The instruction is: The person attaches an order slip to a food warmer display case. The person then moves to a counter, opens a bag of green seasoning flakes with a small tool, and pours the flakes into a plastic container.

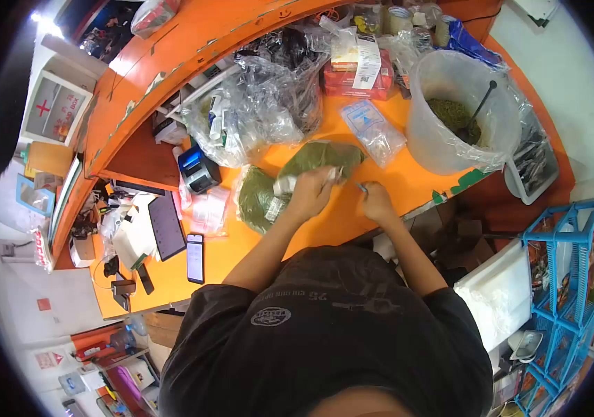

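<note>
My left hand (311,193) is closed at the near edge of a clear bag of green material (321,158), by a whitish piece at its fingers that I cannot make out clearly. To the right, my right hand (378,203) is closed round a small thin item with a bluish tip (361,187), apart from the bag. A second bag of green stuff (258,200) with a white label lies left of my left hand. Behind my right hand rests a flat clear packet with blue print (372,132).
A large translucent tub (425,149) with green material and a dark-handled scoop (479,108) stands at the right. Crumpled plastic bags (269,97) and a red box (359,80) lie behind. At the left are a phone (195,258), a tablet (166,226) and a blue-black device (198,169).
</note>
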`<state>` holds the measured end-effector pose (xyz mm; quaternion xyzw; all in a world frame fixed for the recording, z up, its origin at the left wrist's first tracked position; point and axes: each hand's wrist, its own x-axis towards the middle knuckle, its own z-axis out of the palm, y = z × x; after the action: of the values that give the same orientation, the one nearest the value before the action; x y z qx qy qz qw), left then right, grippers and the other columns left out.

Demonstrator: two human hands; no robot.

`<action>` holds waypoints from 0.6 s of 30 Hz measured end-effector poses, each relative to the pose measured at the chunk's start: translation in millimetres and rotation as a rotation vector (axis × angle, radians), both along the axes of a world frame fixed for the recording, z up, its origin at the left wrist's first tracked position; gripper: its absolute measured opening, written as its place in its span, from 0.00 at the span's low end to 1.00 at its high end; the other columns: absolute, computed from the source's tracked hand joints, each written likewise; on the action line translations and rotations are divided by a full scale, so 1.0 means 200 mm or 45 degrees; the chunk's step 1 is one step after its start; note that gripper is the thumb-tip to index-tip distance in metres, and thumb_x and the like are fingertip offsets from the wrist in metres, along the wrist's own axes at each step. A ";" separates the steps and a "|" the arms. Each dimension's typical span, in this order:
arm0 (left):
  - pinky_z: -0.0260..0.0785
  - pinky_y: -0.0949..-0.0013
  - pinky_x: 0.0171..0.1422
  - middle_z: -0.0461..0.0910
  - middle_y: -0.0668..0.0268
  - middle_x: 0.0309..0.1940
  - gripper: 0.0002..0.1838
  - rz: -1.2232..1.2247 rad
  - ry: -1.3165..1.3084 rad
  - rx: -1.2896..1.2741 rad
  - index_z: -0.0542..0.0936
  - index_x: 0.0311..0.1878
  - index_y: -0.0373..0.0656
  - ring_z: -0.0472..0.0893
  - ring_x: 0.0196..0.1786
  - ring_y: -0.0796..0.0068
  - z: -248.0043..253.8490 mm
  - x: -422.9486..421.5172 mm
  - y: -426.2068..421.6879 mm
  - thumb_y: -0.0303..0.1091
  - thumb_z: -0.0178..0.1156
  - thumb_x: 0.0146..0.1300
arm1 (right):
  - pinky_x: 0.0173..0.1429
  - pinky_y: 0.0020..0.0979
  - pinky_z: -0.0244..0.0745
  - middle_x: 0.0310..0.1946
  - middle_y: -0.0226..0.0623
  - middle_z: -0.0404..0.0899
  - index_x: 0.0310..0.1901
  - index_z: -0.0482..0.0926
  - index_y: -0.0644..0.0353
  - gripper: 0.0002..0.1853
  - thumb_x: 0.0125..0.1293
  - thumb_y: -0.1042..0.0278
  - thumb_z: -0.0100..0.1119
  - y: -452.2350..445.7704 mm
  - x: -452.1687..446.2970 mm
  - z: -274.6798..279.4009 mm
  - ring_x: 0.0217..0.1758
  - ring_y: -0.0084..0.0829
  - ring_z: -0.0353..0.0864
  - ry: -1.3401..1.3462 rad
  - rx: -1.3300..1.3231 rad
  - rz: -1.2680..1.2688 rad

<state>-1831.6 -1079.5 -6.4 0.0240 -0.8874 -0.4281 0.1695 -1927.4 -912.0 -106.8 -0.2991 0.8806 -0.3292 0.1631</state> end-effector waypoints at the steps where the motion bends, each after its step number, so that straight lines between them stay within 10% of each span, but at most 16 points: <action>1: 0.69 0.62 0.38 0.77 0.52 0.28 0.05 -0.008 0.005 -0.062 0.75 0.35 0.36 0.78 0.34 0.52 0.08 -0.02 0.00 0.26 0.49 0.59 | 0.47 0.42 0.70 0.36 0.50 0.77 0.40 0.77 0.67 0.12 0.54 0.72 0.57 -0.02 0.01 -0.02 0.45 0.47 0.76 0.154 -0.031 -0.071; 6: 0.69 0.57 0.40 0.76 0.51 0.31 0.07 -0.140 0.016 -0.172 0.75 0.37 0.36 0.76 0.36 0.48 0.36 -0.09 0.00 0.27 0.52 0.55 | 0.51 0.43 0.68 0.41 0.47 0.76 0.43 0.77 0.65 0.15 0.52 0.71 0.59 -0.15 0.05 0.44 0.50 0.47 0.73 0.379 -0.751 -0.088; 12: 0.59 0.56 0.62 0.75 0.56 0.48 0.19 -0.087 0.229 -0.274 0.76 0.49 0.43 0.71 0.55 0.53 0.41 -0.02 -0.12 0.36 0.61 0.53 | 0.48 0.32 0.69 0.35 0.42 0.79 0.44 0.79 0.64 0.11 0.61 0.71 0.55 -0.28 0.03 0.29 0.40 0.34 0.77 -0.215 -0.935 0.010; 18: 0.47 0.46 0.69 0.52 0.53 0.68 0.53 0.271 -0.745 -0.594 0.58 0.68 0.55 0.51 0.69 0.45 -0.07 0.49 -0.66 0.53 0.72 0.36 | 0.43 0.23 0.67 0.33 0.31 0.80 0.39 0.80 0.67 0.12 0.67 0.67 0.51 -0.27 0.07 0.34 0.37 0.19 0.73 -0.402 -1.073 -0.209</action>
<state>-1732.9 -1211.6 -20.3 0.1979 -0.9643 -0.1699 -0.0463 -1914.3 -966.0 -39.0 -0.2149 0.6549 -0.7122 0.1328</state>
